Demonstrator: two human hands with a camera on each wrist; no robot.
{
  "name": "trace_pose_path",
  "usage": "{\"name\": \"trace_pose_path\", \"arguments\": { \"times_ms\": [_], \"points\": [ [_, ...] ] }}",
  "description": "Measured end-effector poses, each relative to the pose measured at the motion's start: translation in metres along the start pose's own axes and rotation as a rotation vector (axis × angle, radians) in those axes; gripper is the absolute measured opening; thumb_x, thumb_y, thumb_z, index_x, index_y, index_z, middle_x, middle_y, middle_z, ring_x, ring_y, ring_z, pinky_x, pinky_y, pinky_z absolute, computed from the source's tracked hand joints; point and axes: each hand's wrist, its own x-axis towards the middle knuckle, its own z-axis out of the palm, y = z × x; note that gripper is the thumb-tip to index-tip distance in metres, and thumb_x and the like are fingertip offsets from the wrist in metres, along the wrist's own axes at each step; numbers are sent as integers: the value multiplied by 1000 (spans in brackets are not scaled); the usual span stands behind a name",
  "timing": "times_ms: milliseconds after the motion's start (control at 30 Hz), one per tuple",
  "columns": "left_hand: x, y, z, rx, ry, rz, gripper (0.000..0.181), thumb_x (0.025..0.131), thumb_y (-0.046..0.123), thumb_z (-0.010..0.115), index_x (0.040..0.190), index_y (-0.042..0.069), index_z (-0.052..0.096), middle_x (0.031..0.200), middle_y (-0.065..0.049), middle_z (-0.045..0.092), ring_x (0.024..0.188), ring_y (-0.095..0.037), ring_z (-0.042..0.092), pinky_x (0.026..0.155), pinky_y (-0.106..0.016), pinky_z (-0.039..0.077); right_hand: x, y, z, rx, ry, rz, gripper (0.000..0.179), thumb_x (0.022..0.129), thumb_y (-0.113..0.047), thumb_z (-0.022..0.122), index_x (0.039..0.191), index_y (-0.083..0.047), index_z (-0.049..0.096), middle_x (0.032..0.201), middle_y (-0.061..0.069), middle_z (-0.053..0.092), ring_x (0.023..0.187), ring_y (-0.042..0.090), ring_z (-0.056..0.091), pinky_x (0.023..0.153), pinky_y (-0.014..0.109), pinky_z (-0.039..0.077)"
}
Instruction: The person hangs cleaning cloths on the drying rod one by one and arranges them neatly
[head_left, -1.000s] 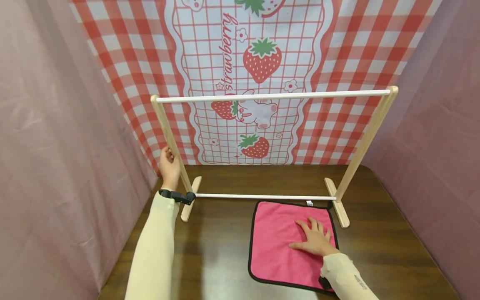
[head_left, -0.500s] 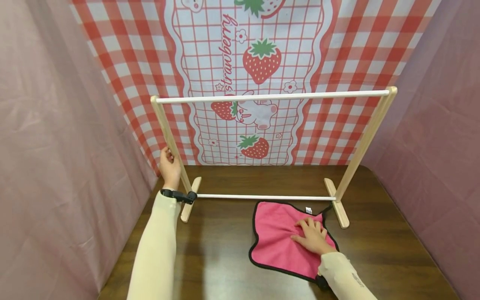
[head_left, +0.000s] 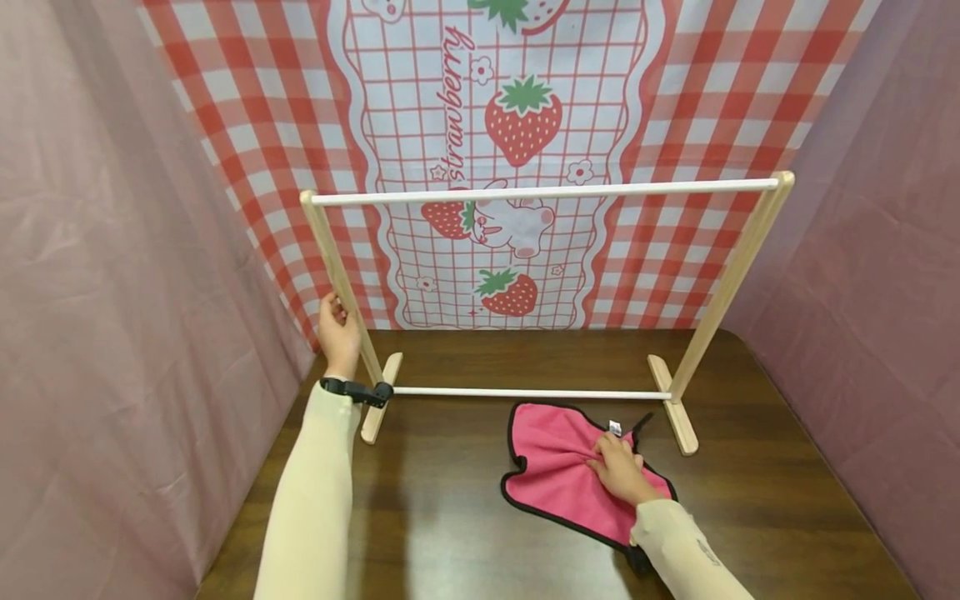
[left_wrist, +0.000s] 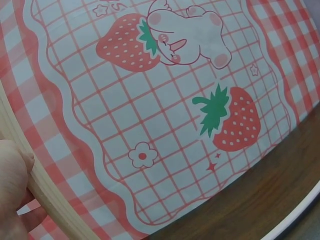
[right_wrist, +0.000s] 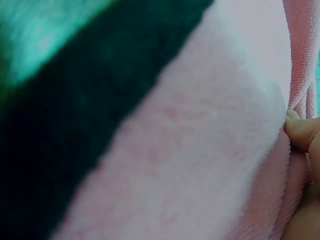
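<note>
A pink towel [head_left: 551, 442] with black edging and a small white tag lies on the table, gathered into folds toward my right hand [head_left: 622, 471]. That hand pinches the cloth near its middle; in the right wrist view the thumb [right_wrist: 302, 131] presses into a pleat of the towel [right_wrist: 190, 150]. On the left, my left hand [head_left: 340, 337] grips the left upright [head_left: 341, 279] of a wooden rack. In the left wrist view, part of the left hand [left_wrist: 15, 185] shows around that upright [left_wrist: 47, 200], with some fingers out of frame.
The rack has a white top bar [head_left: 547, 192] and a white lower bar [head_left: 525, 392]. Its right foot [head_left: 673, 408] stands near the towel. A strawberry-print cloth [head_left: 495, 125] hangs behind the brown table [head_left: 442, 517], with pinkish curtains [head_left: 112, 292] at both sides.
My right fingers have drawn together from a spread pose, bunching the flat towel into folds and pulling its edges inward. The left hand has kept its place on the rack's upright.
</note>
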Motion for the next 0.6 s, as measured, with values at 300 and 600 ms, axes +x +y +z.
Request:
{"name": "trace_pose_path", "arguments": {
  "times_ms": [300,600],
  "points": [
    [-1,2,-1,-10,-5,4,39,94,-9,53,133,-5,52,123,-25,58,106,-28,52,89,-35,45,4,4,2,77,118,-130,26,74,5,79,73,-12,60,80,-2,53,77,28,58,65,43,44],
    [-1,4,-2,-13,-13,0,38,94,-9,53,132,-6,52,124,-26,57,106,-31,52,92,-36,45,20,-2,-9,187,296,-309,27,68,16,78,73,-8,67,81,1,60,78,22,58,71,22,46]
  ]
}}
